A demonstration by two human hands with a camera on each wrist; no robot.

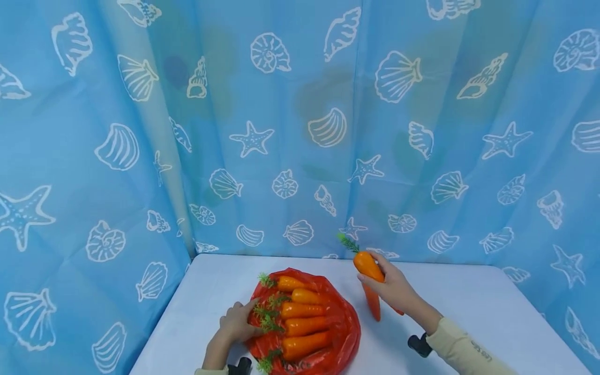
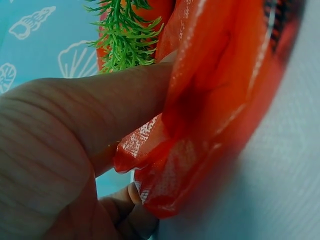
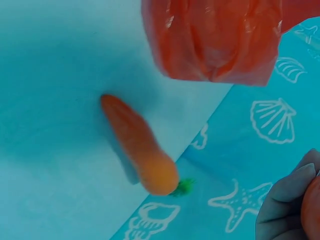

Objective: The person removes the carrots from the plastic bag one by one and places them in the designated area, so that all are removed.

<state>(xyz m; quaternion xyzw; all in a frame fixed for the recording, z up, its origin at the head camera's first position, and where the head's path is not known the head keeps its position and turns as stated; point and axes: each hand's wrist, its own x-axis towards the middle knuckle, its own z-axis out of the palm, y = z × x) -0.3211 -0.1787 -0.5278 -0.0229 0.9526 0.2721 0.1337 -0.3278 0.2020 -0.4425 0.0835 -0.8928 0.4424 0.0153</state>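
A red plastic bag (image 1: pixel 353 325) lies on the table with its mouth open, and several orange carrots (image 1: pixel 304 326) with green tops rest in it side by side. My left hand (image 1: pixel 237 323) pinches the bag's left edge; in the left wrist view the thumb (image 2: pixel 120 100) goes in behind the red film (image 2: pixel 210 100), with other fingers outside. To the right of the bag, my right hand (image 1: pixel 396 286) holds a carrot (image 1: pixel 367 265) above the table, its green top pointing up and left. Below it, another carrot (image 3: pixel 132 137) lies on the table.
The white table (image 1: pixel 459 297) reaches back to a blue curtain (image 1: pixel 290 156) printed with white shells and starfish. A second curtain side (image 1: pixel 70 182) stands along the left. Dark wrist cameras (image 1: pixel 419 345) sit by both wrists.
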